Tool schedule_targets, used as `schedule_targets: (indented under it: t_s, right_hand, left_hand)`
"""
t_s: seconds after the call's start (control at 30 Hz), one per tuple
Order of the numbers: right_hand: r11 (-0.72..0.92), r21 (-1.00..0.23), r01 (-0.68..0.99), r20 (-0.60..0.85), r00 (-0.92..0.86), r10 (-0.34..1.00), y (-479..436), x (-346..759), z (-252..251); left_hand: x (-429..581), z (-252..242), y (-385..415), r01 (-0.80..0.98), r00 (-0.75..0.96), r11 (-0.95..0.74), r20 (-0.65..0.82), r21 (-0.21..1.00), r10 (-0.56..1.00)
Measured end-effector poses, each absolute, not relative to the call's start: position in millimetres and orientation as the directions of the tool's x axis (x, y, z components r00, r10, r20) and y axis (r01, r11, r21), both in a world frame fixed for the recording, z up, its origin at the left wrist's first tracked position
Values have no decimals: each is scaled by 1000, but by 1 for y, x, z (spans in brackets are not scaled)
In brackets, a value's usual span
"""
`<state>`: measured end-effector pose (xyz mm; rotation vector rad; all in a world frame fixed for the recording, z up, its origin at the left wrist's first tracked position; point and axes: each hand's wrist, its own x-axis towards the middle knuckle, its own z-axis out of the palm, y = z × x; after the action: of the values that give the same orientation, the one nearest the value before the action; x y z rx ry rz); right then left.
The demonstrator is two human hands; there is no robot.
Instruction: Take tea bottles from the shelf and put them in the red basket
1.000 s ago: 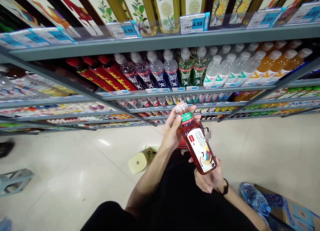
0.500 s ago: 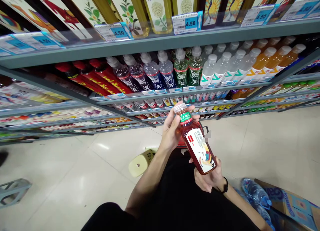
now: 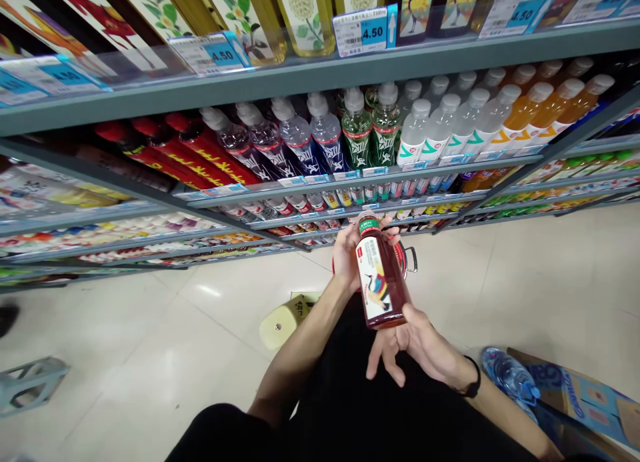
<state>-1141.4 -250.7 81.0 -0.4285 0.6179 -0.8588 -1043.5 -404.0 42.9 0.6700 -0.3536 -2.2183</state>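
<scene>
A tea bottle (image 3: 375, 282) with dark red-brown liquid, a green neck band and a white picture label leans tilted in front of my body. Wrapped round its upper part is my left hand (image 3: 346, 259), with fingertips showing on the far side of the neck. My right hand (image 3: 417, 349), a black band on its wrist, is at the bottle's base. Its thumb is against the lower right corner, while the other fingers spread out below. Behind the bottle, a red basket (image 3: 411, 259) with a dark handle is partly hidden.
Shelves (image 3: 280, 75) packed with drink bottles and price tags span the view ahead. On the floor, a pale yellow stool-like object (image 3: 283, 325) is left of my arm and a grey stool (image 3: 33, 385) is farther left. Water bottles (image 3: 507, 375) and a carton (image 3: 590, 395) lie lower right.
The bottle has turned about its length and swung more upright, its base moving left. My right hand has loosened from the base, its fingers spreading below. More of the red basket shows.
</scene>
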Motion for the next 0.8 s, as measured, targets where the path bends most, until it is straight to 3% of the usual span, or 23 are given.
schedule_targets:
  t_s: [0.1, 0.23, 0.37, 0.53, 0.67, 0.8]
  right_hand:
    - [579, -704, 412, -461, 354, -813, -252, -1135, 81]
    - [509, -859, 53, -511, -25, -859, -251, -1139, 84]
    - [363, -895, -259, -290, -280, -915, -249, -1150, 80]
    - [157, -841, -517, 43, -354, -934, -243, -1154, 60]
    - [122, -843, -524, 69, -330, -942, -245, -1155, 64]
    - [264, -945, -192, -199, -300, -933, -253, -1157, 78]
  left_hand:
    - [-1045, 45, -408, 633, -547, -641, -336, 433, -767]
    - [-1042, 47, -413, 642, -480, -590, -343, 489, -807]
    - [-1038, 42, -415, 667, -426, -530, -316, 524, -848]
    - [-1040, 39, -416, 671, -430, -543, -332, 504, -839]
    - [-1042, 42, -417, 668, -440, -558, -343, 492, -830]
    - [-1048, 44, -415, 670, -456, -571, -343, 475, -821]
